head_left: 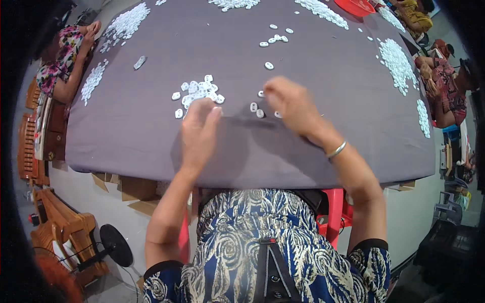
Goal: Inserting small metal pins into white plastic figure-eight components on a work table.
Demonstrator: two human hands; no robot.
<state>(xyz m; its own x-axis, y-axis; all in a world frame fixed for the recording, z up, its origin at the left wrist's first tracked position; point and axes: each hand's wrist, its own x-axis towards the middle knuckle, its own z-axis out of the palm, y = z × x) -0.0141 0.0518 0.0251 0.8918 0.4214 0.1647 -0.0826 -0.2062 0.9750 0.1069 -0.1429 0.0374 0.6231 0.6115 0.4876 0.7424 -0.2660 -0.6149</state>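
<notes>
My left hand [198, 129] is curled at the near edge of a small heap of white oval pieces [194, 90] with dark marks, like small plastic buttons or covers. Its fingertips are blurred, and what they pinch, if anything, is too small to name. To the right, my right hand [293, 103], with a silver bangle at the wrist, has its fingers drawn together beside another white oval piece [261, 94]. Motion smears it, and any object in its fingers is hidden. Two pieces [256, 110] lie between my hands, and one [278, 114] is partly under the right hand.
A grey-brown cloth [328, 151] covers the table. Beyond my hands lie scattered white pieces [269, 65]; large white piles [126, 22] sit around the edges, with a red basket [355, 6] at the far right. People sit at both sides. A black fan [116, 246] stands lower left.
</notes>
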